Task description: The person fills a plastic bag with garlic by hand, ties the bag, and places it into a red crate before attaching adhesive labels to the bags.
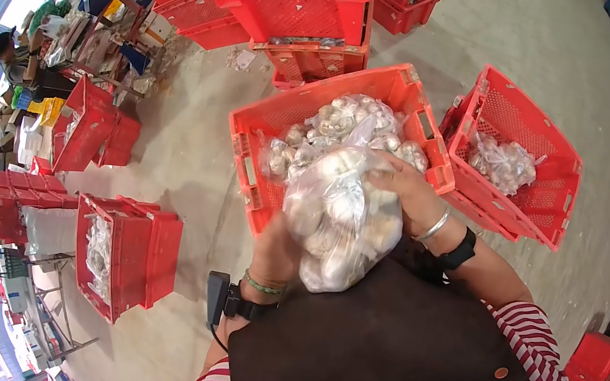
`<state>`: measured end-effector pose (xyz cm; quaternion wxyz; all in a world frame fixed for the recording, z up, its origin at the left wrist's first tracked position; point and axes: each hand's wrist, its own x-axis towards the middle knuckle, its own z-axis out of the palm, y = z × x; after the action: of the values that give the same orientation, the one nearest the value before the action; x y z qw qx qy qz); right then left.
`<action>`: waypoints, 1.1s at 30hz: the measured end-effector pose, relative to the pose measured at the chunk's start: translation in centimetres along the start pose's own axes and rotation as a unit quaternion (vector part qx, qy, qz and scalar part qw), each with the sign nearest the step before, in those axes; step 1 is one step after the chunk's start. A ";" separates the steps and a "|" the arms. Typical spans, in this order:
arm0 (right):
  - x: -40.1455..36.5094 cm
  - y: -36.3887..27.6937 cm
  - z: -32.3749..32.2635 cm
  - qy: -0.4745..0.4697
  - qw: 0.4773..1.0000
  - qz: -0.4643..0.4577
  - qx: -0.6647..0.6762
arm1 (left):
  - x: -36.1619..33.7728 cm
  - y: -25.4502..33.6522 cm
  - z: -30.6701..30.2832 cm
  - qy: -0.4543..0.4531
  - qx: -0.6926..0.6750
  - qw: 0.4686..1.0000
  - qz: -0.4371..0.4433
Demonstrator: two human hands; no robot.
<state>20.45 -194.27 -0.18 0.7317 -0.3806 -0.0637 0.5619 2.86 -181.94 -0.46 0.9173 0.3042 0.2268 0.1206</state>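
A clear plastic bag of whitish bulbs (339,225) is held up between both hands, close to the dark apron. My left hand (276,254) presses against the bag's lower left side, its fingers partly hidden and blurred. At the bag's upper right, my right hand (404,191) grips it with curled fingers. Just beyond the bag stands a red crate (255,105) holding several similar bags (349,117). Another red crate (523,118) to its right has one bag of bulbs (503,163) inside.
Stacked red crates (299,8) stand ahead, the top one with bags and blue strips. More red crates (125,253) sit at the left. A person (13,57) is near cluttered tables at the far left. Red crates (603,361) also stand at the right edge.
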 end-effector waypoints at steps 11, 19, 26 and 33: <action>-1.2 -0.4 -0.2 0.004 0.998 -0.041 0.056 | 2.7 0.2 3.6 -0.044 -0.006 0.999 -0.019; -1.9 0.7 -4.4 0.102 0.985 -0.053 0.127 | 4.7 -3.4 2.3 -0.123 0.005 0.983 -0.139; -7.6 -2.5 -14.2 0.222 0.960 -0.056 0.162 | 7.6 -8.4 -0.5 -0.080 0.213 0.935 -0.273; -13.8 -10.8 -28.6 0.552 0.688 -0.242 -0.404 | 4.6 -12.2 -5.8 -0.143 0.279 0.867 -0.387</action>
<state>38.81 -221.02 -8.87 0.5205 -0.8524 0.0412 -0.0263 5.06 -186.93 -13.58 0.7897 0.4492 0.2167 -0.3571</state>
